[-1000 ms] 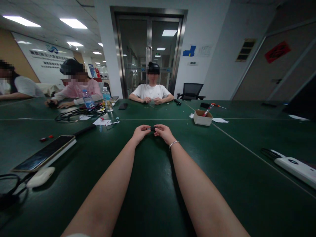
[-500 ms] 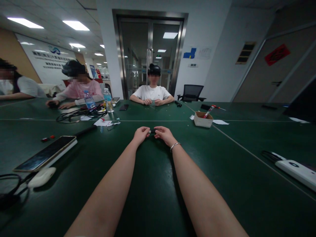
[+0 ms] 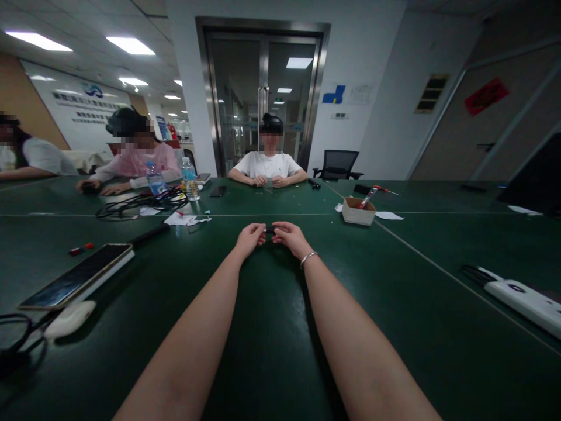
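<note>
Both arms reach forward over the dark green table (image 3: 272, 327). Between the fingertips of my two hands is a small dark object (image 3: 269, 230), too small to name for certain. My left hand (image 3: 251, 240) pinches its left end, and my right hand (image 3: 289, 237), with a silver bangle at the wrist, pinches its right end. The fingers partly cover it, and it is held just above or at the tabletop; which one I cannot tell.
To the left lie a phone (image 3: 76, 275), a white rounded case (image 3: 70, 320) and a small red and black piece (image 3: 80, 249). Cables (image 3: 131, 204) and a water bottle (image 3: 190, 181) stand farther back. At right are a small box (image 3: 358, 215) and a white power strip (image 3: 521, 295). Several people sit around.
In the earlier frame a bit of metal showed between the hands; now the dark object fills more of that gap. The hands have barely moved, and the view has shifted slightly.
</note>
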Demonstrator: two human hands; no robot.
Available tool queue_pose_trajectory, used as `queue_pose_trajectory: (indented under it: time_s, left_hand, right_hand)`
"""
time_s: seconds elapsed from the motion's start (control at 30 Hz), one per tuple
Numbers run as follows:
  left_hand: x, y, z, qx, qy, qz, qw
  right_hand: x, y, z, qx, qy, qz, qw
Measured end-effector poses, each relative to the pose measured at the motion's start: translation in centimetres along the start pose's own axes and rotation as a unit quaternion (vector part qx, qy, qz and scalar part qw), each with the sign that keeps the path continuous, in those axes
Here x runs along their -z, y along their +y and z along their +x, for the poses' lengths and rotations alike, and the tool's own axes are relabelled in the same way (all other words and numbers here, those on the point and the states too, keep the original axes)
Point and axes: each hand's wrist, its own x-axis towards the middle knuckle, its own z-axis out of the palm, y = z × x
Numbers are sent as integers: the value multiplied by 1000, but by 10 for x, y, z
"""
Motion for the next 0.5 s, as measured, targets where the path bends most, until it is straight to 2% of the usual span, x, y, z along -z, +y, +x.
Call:
queue_pose_trajectory:
  time_s: [0.33,0.5]
  left_hand:
    - [-1,1,-1,-14,25,5,1000]
    - [0,0,0,9,15,14,1000]
  right_hand:
    - [0,4,0,-12,-15,3,1000]
    - [0,4,-1,-12,-10,-2,1000]
